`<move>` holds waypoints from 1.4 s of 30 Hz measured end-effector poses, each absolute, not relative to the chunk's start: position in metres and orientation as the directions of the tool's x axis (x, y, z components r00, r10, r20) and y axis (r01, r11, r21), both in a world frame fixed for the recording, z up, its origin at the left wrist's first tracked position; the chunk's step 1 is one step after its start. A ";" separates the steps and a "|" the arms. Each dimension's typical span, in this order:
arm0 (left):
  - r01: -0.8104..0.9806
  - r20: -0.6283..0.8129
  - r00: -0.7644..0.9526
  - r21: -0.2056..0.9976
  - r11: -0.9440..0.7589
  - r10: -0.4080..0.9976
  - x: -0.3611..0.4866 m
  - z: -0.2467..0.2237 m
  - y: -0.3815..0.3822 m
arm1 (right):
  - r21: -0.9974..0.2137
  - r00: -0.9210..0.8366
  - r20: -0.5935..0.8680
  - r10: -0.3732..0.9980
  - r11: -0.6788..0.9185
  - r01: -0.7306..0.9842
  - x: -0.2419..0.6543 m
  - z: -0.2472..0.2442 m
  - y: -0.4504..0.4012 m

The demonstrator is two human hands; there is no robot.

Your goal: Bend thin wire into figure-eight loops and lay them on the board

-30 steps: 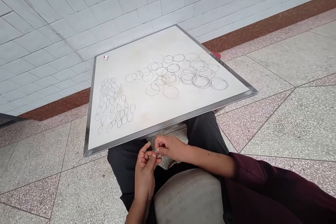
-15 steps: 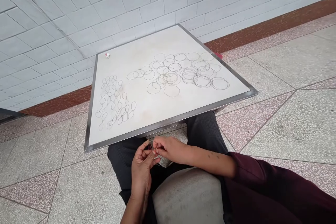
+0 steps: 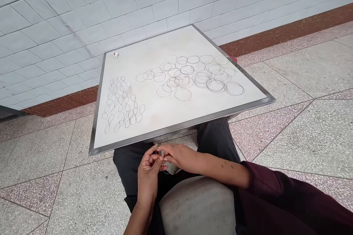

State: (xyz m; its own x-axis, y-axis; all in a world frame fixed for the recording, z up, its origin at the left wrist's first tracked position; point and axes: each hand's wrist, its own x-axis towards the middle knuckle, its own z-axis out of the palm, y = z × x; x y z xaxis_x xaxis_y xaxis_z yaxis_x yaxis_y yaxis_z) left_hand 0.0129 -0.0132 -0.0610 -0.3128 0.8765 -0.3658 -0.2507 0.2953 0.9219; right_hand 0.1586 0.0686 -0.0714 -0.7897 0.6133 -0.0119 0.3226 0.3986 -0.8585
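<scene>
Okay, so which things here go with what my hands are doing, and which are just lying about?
Seem to belong:
- thin loop between your left hand and right hand
- round loops on the table
- figure-eight loops, left

Probably just lying about:
- small white-and-red object, far left corner
- pinkish-red thing beyond the table, mostly hidden

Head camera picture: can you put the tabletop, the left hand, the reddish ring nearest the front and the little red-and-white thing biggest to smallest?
1. Tabletop
2. Left hand
3. Reddish ring
4. Red-and-white thing
</scene>
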 end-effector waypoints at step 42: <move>-0.248 -0.319 -0.362 0.939 0.240 0.876 0.010 -0.060 -0.012 | -0.994 -0.704 -0.052 0.709 -0.102 -0.029 0.151 -0.091 0.060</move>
State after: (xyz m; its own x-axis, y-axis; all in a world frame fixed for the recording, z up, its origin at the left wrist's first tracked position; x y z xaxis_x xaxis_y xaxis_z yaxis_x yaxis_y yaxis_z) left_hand 0.0104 -0.0124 -0.0604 -0.3617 0.8758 -0.3194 -0.2483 0.2398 0.9385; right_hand 0.1509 0.0602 -0.0905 -0.7037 0.7085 -0.0522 -0.0292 -0.1023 -0.9943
